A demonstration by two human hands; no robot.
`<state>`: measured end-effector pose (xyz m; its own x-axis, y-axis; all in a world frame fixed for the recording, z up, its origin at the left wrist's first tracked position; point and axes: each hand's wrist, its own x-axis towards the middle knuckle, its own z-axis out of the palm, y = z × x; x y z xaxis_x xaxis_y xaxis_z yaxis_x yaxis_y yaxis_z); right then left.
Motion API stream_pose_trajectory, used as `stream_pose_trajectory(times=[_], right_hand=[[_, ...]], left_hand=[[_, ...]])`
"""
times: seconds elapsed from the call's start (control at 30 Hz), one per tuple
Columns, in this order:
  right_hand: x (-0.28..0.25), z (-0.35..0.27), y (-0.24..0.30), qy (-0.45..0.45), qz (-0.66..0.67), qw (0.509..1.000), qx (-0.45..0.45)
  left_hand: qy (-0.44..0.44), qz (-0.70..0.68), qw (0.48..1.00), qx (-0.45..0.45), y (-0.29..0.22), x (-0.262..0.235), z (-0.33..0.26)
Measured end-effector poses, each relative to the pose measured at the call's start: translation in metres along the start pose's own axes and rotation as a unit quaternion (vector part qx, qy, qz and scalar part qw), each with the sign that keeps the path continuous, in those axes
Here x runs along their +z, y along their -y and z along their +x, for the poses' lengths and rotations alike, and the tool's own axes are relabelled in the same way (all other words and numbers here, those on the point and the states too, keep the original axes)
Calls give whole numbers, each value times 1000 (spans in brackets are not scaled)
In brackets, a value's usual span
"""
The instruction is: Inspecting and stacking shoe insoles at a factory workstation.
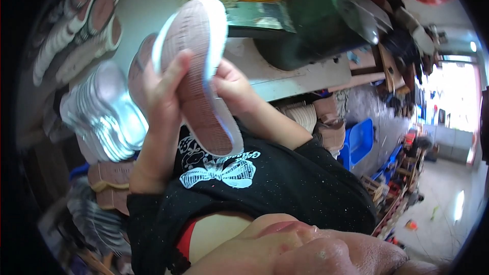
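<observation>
In the head view the left hand point(160, 89) and right hand point(232, 84) both close their fingers on a white-edged shoe sole point(201, 71), holding it tread-up above the pale workbench point(285, 74), beside stacked soles point(104, 112).

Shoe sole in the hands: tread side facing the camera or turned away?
Tread side faces the camera. The shoe sole shows its ribbed pinkish tread inside a white rim, gripped by the left hand and the right hand.
</observation>
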<state>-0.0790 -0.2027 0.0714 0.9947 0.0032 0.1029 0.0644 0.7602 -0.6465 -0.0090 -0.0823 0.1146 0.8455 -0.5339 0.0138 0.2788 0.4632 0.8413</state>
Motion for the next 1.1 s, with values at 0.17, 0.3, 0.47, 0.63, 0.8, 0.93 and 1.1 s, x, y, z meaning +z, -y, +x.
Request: stream_pose_trajectory(times=[0.17,0.3,0.47,0.63,0.8,0.93,1.1], right_hand=[[-9,4,6,11,-72,997,-7],[4,10,26,1,-193,973,125],[9,11,35,-38,-393,912,111],[13,12,43,22,-543,838,57],[9,5,32,75,-190,968,144],[3,-2,25,90,-276,942,167],[8,1,32,81,-452,888,19]], left_hand=[[63,-81,991,-84,4,-13,0],[59,-20,997,-42,0,-28,-1],[50,211,975,51,-5,-30,8],[19,216,976,23,11,-32,10],[101,50,988,-102,14,-35,-1],[88,114,989,25,18,-35,-10],[-48,255,950,175,16,-14,-4]])
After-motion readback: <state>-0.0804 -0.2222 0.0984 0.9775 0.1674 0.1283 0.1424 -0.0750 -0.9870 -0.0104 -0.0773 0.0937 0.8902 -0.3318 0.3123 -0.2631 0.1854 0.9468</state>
